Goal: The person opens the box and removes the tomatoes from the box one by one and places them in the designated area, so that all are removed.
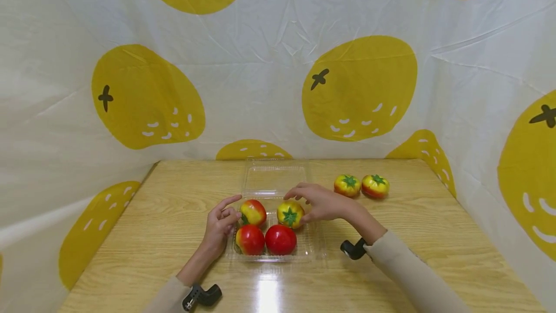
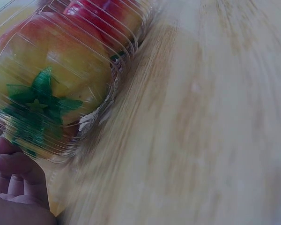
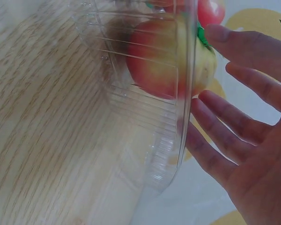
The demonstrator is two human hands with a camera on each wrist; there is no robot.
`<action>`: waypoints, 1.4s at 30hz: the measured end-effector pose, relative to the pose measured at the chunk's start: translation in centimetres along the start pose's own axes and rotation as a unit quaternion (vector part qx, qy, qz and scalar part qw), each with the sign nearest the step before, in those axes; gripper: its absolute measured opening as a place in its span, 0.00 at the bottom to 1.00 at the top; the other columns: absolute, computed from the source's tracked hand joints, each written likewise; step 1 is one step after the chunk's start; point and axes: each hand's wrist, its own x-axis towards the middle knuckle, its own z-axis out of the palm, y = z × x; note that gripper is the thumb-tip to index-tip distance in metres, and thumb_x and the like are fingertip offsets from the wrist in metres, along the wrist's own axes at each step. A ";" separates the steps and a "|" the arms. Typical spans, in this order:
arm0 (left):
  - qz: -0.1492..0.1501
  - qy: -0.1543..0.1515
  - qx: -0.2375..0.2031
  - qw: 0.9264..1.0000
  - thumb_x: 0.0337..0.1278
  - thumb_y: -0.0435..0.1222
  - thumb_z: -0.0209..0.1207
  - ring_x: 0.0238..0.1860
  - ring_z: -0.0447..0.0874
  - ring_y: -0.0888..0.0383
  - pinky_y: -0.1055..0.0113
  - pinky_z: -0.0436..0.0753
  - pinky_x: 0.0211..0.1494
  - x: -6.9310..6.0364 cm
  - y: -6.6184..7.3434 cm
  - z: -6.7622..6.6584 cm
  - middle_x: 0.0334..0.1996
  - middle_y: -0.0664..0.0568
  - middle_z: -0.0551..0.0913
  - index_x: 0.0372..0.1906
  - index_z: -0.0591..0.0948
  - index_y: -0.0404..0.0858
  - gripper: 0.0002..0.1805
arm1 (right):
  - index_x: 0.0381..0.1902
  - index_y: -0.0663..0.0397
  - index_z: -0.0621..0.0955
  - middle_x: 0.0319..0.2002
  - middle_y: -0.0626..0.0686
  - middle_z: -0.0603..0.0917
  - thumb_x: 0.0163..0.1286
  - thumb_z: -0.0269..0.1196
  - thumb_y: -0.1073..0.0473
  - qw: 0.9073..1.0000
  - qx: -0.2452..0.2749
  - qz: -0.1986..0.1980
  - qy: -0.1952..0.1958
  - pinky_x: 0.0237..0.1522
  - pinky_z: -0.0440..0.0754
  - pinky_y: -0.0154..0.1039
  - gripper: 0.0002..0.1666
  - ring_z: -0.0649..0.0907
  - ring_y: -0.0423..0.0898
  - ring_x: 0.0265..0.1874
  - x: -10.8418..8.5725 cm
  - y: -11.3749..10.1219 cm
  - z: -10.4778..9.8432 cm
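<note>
A clear plastic clamshell container (image 1: 310, 243) lies on the table with its lid (image 1: 275, 177) folded back. Toy tomatoes sit inside: a red-yellow one (image 1: 255, 211) and a yellow one (image 1: 284, 206) with a green star-shaped calyx behind, two red ones (image 1: 250, 240) (image 1: 281, 240) in front. My left hand (image 1: 218, 226) is at the container's left side, index finger extended and the others loosely bent near the rim. Over the back right, my right hand (image 1: 323, 202) has its fingers spread around the yellow tomato (image 3: 203, 70); its thumb is close to the calyx, and contact is unclear.
Two more yellow-red toy tomatoes (image 1: 347, 190) (image 1: 376, 190) stand side by side at the back right of the wooden table (image 1: 182, 192). A white curtain (image 1: 260, 86) with large yellow fruit prints hangs behind the table and along its sides.
</note>
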 end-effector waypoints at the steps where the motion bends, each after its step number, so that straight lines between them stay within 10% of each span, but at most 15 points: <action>1: 0.000 0.000 0.000 1.000 0.63 0.24 0.58 0.16 0.64 0.63 0.71 0.57 0.16 0.0 0.0 0.0 0.19 0.57 0.74 0.70 0.68 0.22 0.30 | 0.65 0.55 0.78 0.61 0.58 0.80 0.59 0.75 0.65 1.000 -0.004 0.001 -0.001 0.57 0.85 0.56 0.35 0.81 0.60 0.60 0.1 -0.1 0.0; 42: -0.009 -0.001 0.003 1.000 0.66 0.26 0.59 0.15 0.66 0.64 0.77 0.64 0.17 0.0 0.1 -0.1 0.20 0.58 0.74 0.70 0.70 0.25 0.29 | 0.62 0.48 0.81 0.56 0.53 0.82 0.56 0.75 0.66 0.997 -0.066 -0.003 -0.030 0.58 0.83 0.50 0.35 0.81 0.50 0.52 1.0 -0.3 1.1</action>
